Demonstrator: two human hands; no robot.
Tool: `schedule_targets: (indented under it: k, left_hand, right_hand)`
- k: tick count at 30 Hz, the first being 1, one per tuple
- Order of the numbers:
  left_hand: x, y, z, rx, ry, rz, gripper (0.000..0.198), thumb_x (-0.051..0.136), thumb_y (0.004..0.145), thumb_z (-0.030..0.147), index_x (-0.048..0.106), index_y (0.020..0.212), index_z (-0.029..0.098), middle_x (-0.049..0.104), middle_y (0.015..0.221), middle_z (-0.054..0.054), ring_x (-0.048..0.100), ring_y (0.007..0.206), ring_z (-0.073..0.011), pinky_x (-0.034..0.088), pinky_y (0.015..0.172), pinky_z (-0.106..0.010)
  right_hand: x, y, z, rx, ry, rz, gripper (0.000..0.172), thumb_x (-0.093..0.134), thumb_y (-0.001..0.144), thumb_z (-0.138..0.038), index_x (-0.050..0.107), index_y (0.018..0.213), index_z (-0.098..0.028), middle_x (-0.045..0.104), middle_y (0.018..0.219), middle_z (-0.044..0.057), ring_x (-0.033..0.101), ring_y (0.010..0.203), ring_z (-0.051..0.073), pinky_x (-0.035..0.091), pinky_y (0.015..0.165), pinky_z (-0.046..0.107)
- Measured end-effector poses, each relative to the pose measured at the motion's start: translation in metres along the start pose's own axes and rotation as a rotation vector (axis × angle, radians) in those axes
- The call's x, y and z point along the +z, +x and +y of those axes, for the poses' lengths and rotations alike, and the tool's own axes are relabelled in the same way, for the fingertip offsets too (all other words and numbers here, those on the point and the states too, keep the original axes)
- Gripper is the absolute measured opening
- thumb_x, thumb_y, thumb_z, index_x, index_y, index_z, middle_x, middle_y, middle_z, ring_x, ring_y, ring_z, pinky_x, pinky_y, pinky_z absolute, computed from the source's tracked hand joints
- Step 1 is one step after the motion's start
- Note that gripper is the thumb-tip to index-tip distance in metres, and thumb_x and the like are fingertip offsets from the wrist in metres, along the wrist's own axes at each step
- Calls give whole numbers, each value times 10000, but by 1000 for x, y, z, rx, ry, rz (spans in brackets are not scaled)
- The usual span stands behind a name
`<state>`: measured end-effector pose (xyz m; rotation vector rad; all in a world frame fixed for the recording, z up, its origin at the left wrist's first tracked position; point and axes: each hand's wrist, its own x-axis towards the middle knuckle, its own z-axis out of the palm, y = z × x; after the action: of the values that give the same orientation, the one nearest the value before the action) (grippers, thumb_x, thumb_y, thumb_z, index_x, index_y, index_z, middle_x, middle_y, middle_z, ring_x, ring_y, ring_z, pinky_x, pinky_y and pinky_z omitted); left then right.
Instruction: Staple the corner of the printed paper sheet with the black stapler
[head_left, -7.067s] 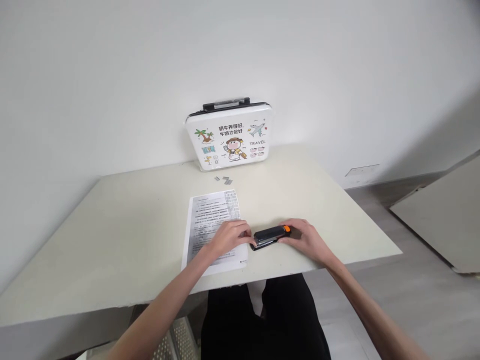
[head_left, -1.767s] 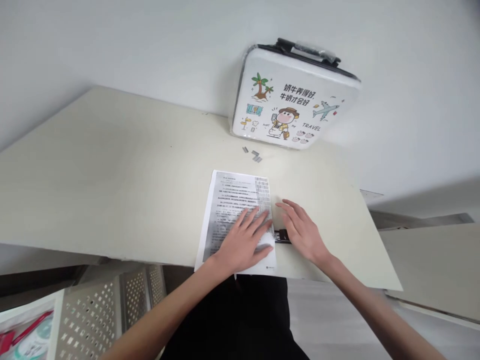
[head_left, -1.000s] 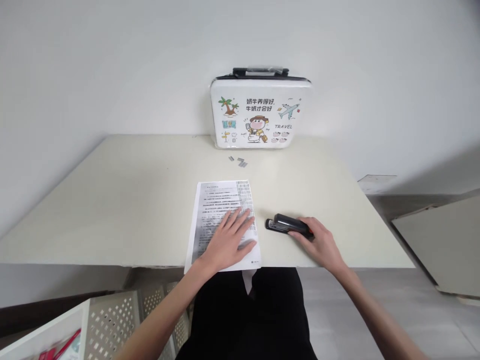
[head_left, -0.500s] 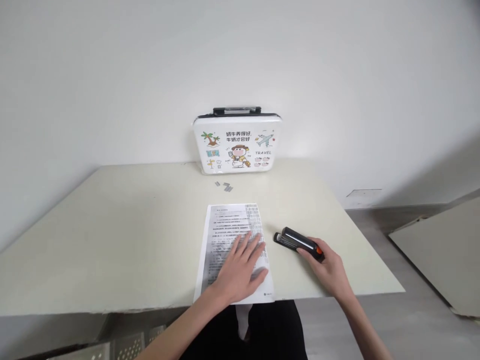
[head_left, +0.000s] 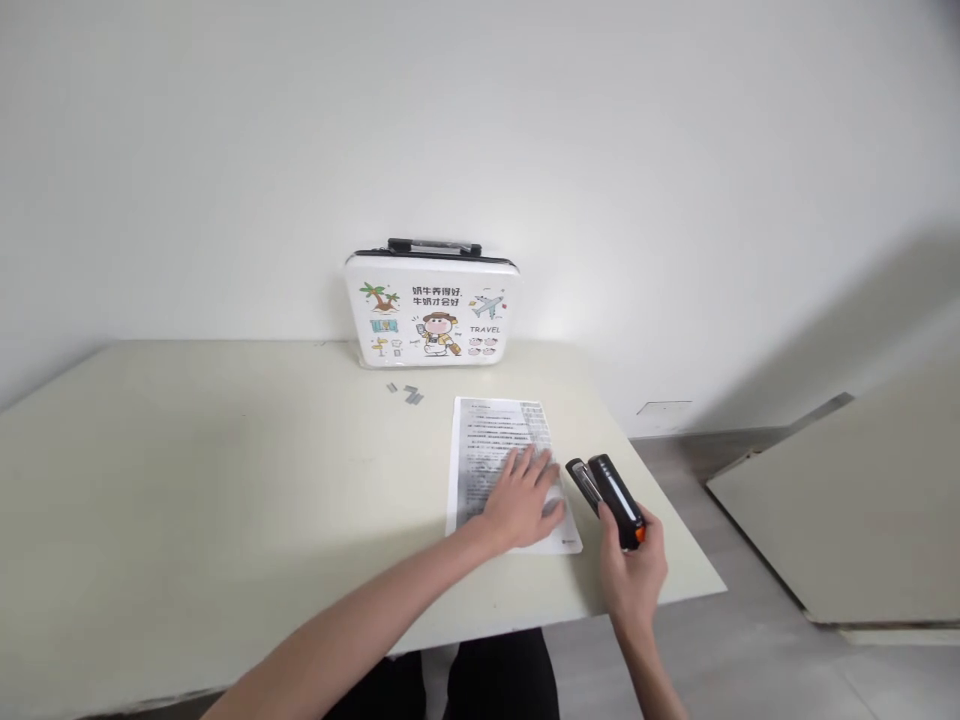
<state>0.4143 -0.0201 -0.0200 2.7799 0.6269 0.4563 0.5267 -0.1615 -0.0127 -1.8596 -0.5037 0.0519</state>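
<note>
My left hand [head_left: 523, 500] lies flat with fingers spread on a printed sheet of paper [head_left: 487, 440], covering its lower right part. Whether more sheets lie beneath I cannot tell. To the right of the paper, my right hand [head_left: 634, 565] grips a black stapler [head_left: 616, 500] by its rear end, near an orange patch. The stapler's jaws point away from me toward the upper left and stand apart, with its metal inside showing. A narrow gap separates its front end from the paper's right edge.
Several small grey strips of staples [head_left: 411, 394] lie near the back of the pale table [head_left: 225, 500]. Behind them a white case [head_left: 435, 312] with a black handle and cartoon prints leans against the wall. The table's right edge is close to my right hand; a pale panel [head_left: 847, 500] stands beyond.
My left hand has slid the paper forward and to the right across the table. The stapler has turned in my right hand, its jaws now pointing more steeply away. The view has shifted right.
</note>
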Motion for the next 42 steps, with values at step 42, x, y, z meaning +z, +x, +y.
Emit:
schedule_targets:
  k: [42]
  left_hand:
    - [-60, -78, -52, 214, -123, 27, 454, 390, 1091, 456, 568, 1495, 350, 560, 1550, 32, 326, 1557, -257, 306, 1245, -466]
  right_hand:
    - [8, 1, 14, -158, -124, -38, 575, 620, 875, -640, 612, 1188, -157, 683, 1101, 153, 636, 1046, 333, 478, 905, 427]
